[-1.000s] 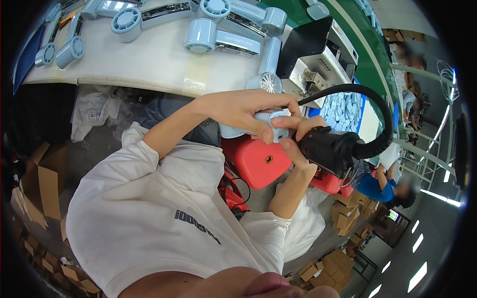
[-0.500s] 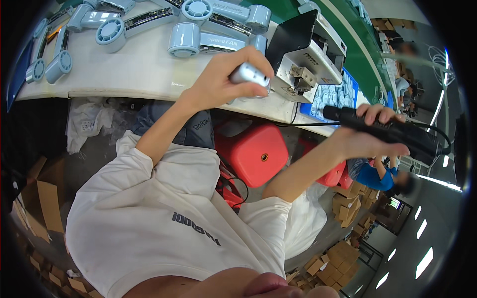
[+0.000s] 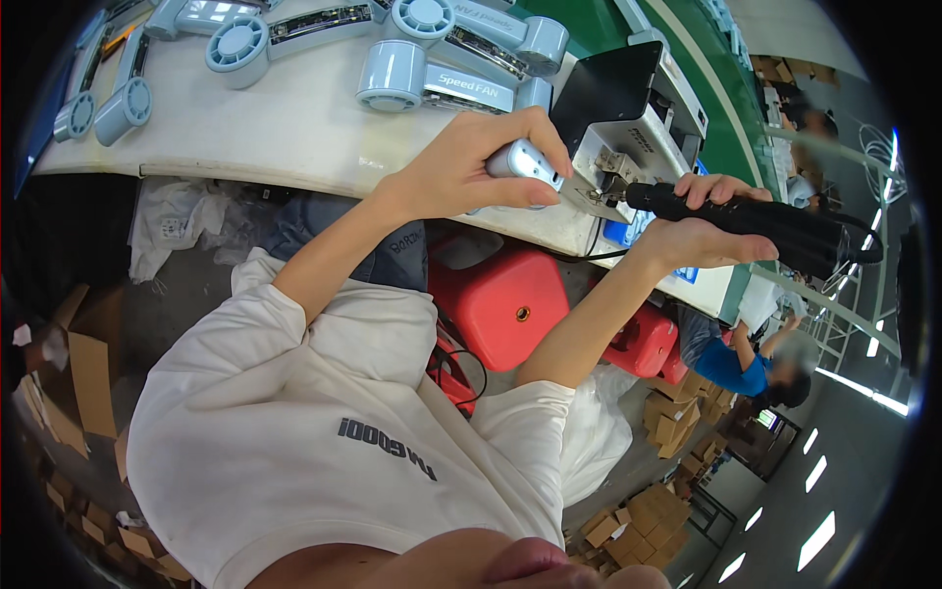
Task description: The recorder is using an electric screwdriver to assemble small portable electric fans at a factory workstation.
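Note:
My left hand (image 3: 481,167) is closed round a pale blue plastic part (image 3: 525,164) with small dark holes in its end face. Over the table edge, my right hand (image 3: 711,221) grips a black electric screwdriver (image 3: 765,226), a cable running from its rear. Its tip points left, right at the front of a metal screw feeder (image 3: 628,147) with a black lid. Whether a screw sits on the tip is too small to tell. Just beyond my left hand lie several pale blue fan units (image 3: 392,77) with round vented heads, some with circuit boards exposed.
The white table (image 3: 265,137) runs across in front of me, with a green mat (image 3: 589,25) behind. A blue tray (image 3: 618,233) of small parts sits beside the feeder, partly hidden. Below are red stools (image 3: 505,304). A person in blue (image 3: 741,368) works at the right.
My right hand has brought the screwdriver left, its tip now at the feeder's front. My left hand holds the blue part slightly further right. The whole view has shifted a little.

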Demonstrator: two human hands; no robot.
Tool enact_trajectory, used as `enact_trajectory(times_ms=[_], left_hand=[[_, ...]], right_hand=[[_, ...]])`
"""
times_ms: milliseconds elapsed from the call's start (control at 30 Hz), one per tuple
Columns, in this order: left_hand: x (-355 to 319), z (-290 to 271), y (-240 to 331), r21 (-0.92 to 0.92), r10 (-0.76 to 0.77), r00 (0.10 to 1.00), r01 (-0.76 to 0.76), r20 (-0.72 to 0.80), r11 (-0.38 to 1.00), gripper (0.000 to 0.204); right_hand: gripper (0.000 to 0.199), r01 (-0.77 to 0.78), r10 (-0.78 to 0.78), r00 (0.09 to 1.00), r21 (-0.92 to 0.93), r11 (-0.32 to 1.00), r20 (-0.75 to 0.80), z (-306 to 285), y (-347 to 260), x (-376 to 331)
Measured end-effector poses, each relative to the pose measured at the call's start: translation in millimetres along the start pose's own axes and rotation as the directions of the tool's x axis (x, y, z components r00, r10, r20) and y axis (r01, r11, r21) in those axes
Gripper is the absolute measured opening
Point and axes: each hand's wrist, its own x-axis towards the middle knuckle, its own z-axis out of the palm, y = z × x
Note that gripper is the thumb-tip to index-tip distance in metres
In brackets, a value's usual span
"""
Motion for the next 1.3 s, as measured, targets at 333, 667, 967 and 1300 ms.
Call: enact_trajectory(times_ms=[333, 667, 967, 1300], left_hand=[[6, 4, 4, -0.021, -0.055, 0.998, 0.056, 0.038, 0.998, 0.034], [0, 1, 7, -0.033, -0.113, 0.994, 0.113, 0.010, 0.993, 0.034], [2, 1, 13, -0.009, -0.106, 0.994, 0.106, 0.013, 0.994, 0.035], [3, 1, 12, -0.039, -0.106, 0.994, 0.106, 0.006, 0.994, 0.036]], right_hand=[[0.069, -0.147, -0.035, 0.938, 0.485, 0.862, 0.346, -9, -60, 12], [0.079, -0.276, -0.222, 0.766, 0.620, 0.735, 0.604, 69, -101, 8], [0.080, -0.213, -0.180, 0.794, 0.543, 0.812, 0.581, 80, -93, 2], [0.080, -0.261, -0.121, 0.809, 0.537, 0.802, 0.575, 80, -84, 4]])
